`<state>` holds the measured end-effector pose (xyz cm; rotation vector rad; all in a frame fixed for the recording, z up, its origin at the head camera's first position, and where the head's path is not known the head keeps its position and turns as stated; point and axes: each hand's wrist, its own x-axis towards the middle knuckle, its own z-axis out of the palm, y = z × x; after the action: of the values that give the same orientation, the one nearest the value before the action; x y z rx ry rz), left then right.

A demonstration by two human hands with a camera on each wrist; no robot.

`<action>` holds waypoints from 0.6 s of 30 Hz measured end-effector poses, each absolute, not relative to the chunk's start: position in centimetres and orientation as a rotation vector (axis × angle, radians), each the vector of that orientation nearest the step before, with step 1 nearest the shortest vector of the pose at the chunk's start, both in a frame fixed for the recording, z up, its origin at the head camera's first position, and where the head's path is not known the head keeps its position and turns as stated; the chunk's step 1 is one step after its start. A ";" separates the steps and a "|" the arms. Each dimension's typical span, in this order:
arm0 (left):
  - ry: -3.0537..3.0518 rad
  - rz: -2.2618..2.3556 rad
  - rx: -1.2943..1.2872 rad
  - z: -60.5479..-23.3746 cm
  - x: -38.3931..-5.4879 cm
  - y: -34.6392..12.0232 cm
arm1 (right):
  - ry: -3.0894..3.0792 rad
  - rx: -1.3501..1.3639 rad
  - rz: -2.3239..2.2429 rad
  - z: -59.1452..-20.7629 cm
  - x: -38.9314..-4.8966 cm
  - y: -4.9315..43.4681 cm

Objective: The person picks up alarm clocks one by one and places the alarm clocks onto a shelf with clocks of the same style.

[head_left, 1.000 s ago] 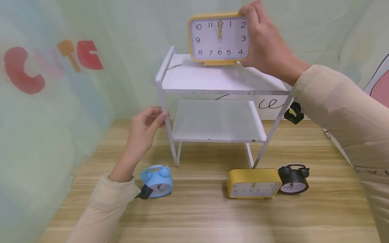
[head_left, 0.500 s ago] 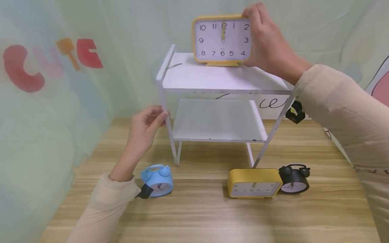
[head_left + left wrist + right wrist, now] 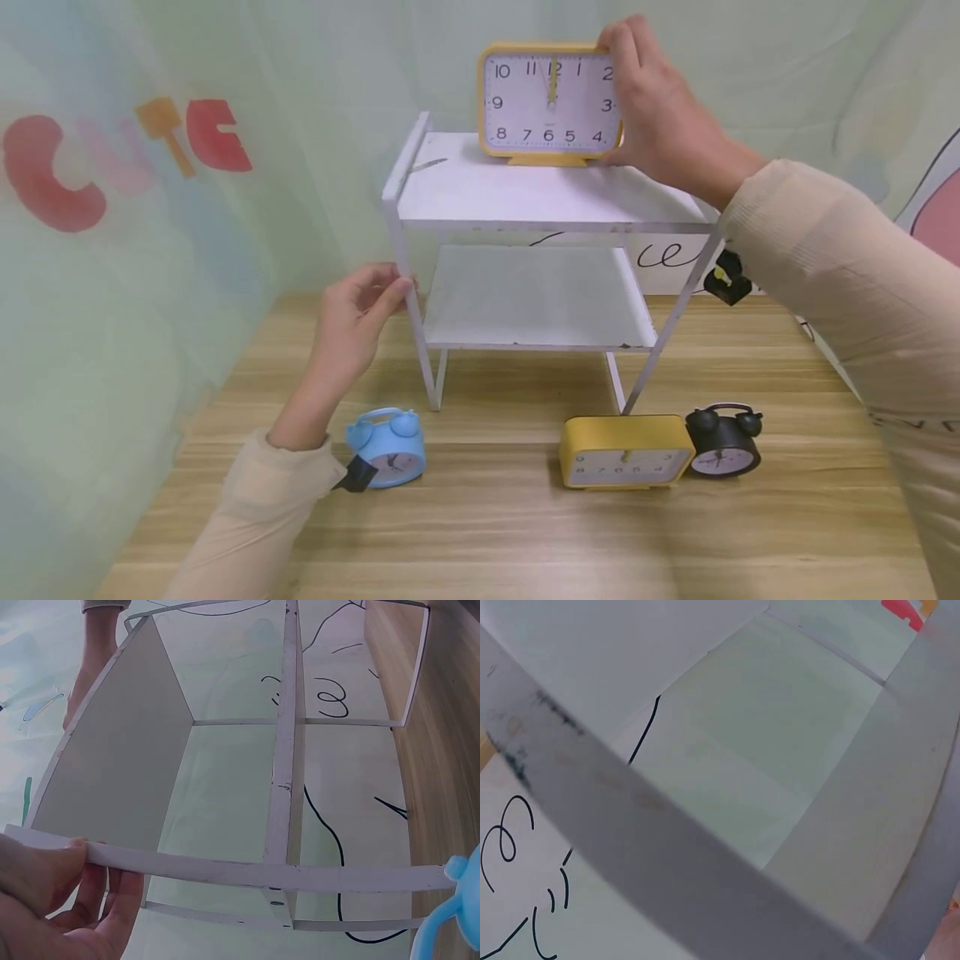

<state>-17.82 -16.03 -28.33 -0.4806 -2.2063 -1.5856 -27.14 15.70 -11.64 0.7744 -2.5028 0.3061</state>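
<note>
A white two-tier shelf rack (image 3: 487, 196) stands on the wooden table. On its top board is a yellow rectangular clock (image 3: 517, 104), upright and facing me. My right hand (image 3: 663, 117) grips the clock's right side, fingers over the upper corner and thumb low down. My left hand (image 3: 352, 321) pinches the rack's front left leg between thumb and fingers; the left wrist view shows this hand (image 3: 82, 900) around the white bar (image 3: 202, 868). Only rack panels fill most of the right wrist view, where the clock is hidden.
On the table (image 3: 480, 533), a blue twin-bell alarm clock (image 3: 393, 450) stands at the left. A second yellow clock (image 3: 628, 450) and a black twin-bell alarm clock (image 3: 723, 442) stand side by side at the right. Behind the rack hangs a pale green printed backdrop (image 3: 330, 100).
My right hand and the yellow clock have shifted slightly to the right and down on the top board. The left hand stays at the leg.
</note>
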 end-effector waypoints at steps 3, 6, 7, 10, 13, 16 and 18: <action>-2.208 -1.586 -0.477 -28.3 -17.8 -16.0 | -2.507 0.782 0.305 -11.7 -27.2 15.7; -2.202 -1.590 -0.481 -28.3 -17.9 -16.0 | -2.502 0.800 0.311 -11.7 -27.3 15.8; -2.201 -1.588 -0.482 -28.3 -17.9 -16.0 | -2.498 0.806 0.315 -11.8 -27.4 15.8; -2.198 -1.588 -0.486 -28.4 -18.0 -16.1 | -2.496 0.816 0.313 -11.8 -27.5 15.8; -2.206 -1.581 -0.478 -28.4 -18.1 -16.1 | -2.503 0.816 0.307 -11.7 -27.4 15.8; -2.213 -1.577 -0.467 -28.4 -18.0 -16.2 | -2.509 0.818 0.304 -11.7 -27.4 15.6; -2.219 -1.568 -0.459 -28.4 -17.9 -16.3 | -2.515 0.819 0.303 -11.6 -27.3 15.5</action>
<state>-17.95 -16.34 -28.37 -0.4594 -2.2192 -1.5678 -27.32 15.54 -11.61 0.8190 -2.5153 0.3030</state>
